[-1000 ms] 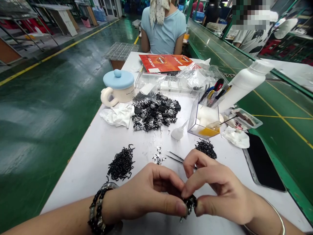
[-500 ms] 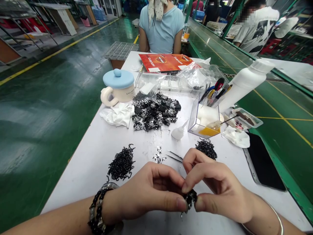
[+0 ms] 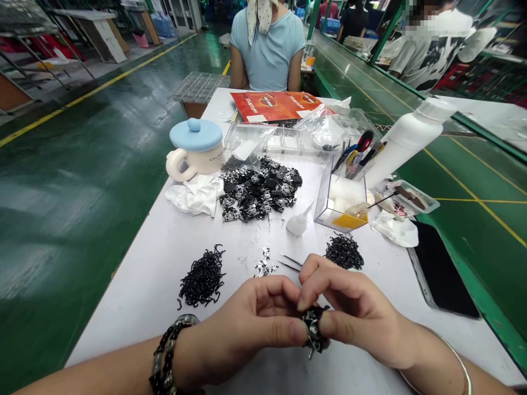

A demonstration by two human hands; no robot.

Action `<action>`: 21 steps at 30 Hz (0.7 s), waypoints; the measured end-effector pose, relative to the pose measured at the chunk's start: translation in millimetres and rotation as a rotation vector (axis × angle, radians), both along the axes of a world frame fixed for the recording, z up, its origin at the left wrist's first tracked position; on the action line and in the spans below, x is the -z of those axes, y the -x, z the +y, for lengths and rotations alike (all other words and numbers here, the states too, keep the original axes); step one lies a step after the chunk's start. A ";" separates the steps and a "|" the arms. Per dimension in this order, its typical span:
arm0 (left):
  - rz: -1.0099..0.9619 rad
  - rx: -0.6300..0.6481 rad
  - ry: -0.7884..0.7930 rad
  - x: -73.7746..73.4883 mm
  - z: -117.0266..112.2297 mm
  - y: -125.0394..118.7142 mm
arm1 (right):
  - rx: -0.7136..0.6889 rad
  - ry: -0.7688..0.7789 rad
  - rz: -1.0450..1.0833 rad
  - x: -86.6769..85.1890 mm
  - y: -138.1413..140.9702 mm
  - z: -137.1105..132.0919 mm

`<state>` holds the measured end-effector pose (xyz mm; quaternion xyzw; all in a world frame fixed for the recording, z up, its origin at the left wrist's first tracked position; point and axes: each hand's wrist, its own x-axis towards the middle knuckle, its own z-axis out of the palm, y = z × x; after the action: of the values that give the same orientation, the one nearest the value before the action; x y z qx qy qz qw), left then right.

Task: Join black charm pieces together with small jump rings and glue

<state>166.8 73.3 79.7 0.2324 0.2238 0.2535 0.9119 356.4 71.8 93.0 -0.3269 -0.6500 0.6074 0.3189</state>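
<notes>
My left hand [image 3: 251, 312] and my right hand [image 3: 354, 310] meet low in the view, their fingertips pinching a small black and silver metal piece [image 3: 313, 329] between them. It looks like a cluster of linked parts, partly hidden by my fingers. Just beyond my right hand lie fine steel tweezers [image 3: 290, 262] on the white table [image 3: 156, 323]. Nearest my fingers are a small heap of silver pieces [image 3: 264, 263] and a pile of black wire clips [image 3: 344, 252]. A larger pile of the same clips [image 3: 202, 278] lies left of my hands.
Farther up are a heap of black and silver badges [image 3: 257, 189], a blue-lidded mug [image 3: 195, 145], a clear box of tools [image 3: 340, 200], a white bottle [image 3: 407, 142] and a black phone [image 3: 442, 271]. A co-worker [image 3: 267, 55] sits beyond the table's far end.
My hands have shifted slightly up and left with the piece, and my right fingers have closed in around it. The whole view has drifted slightly left. The table items have not moved.
</notes>
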 end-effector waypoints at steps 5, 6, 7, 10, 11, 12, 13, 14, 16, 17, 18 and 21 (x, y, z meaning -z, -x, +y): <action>-0.139 0.036 0.167 -2.2 -0.8 -0.2 | 0.005 -0.042 -0.052 -10.4 -12.8 -2.1; -0.149 0.047 0.192 -2.4 -0.6 0.7 | 0.057 -0.132 -0.103 -14.9 -20.6 -2.8; -0.154 0.054 0.208 -2.5 -0.1 1.6 | 0.138 -0.252 -0.177 -19.0 -29.9 -3.2; -0.151 0.045 0.220 -3.0 2.5 3.8 | 0.401 -0.590 -0.498 -21.7 -61.9 -2.7; -0.148 0.039 0.220 -3.1 3.5 4.1 | 0.407 -0.614 -0.625 -17.9 -71.9 -2.2; -0.145 0.033 0.220 -3.2 4.4 4.2 | 0.387 -0.588 -0.742 -12.1 -80.5 -1.7; -0.142 0.030 0.218 -3.3 5.1 4.2 | 0.373 -0.519 -0.850 -4.5 -87.5 -1.4; -0.138 0.029 0.212 -3.2 5.5 4.1 | 0.372 -0.441 -0.942 3.9 -92.7 -1.4; -0.118 0.033 0.199 -3.0 5.8 3.9 | 0.402 -0.361 -1.020 20.1 -98.1 -1.9; -0.107 0.035 0.192 -2.8 5.7 3.9 | 0.422 -0.340 -1.036 26.8 -98.8 -2.4; -0.099 0.035 0.187 -2.6 5.5 3.9 | 0.440 -0.331 -1.040 32.0 -98.7 -2.8; -0.075 0.028 0.184 -2.5 5.4 4.2 | 0.468 -0.299 -1.046 39.5 -96.9 -3.4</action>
<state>162.6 78.7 82.2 0.1411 0.2084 0.2277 0.9406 453.4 68.4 53.5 -0.6690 -0.7101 0.1808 0.1241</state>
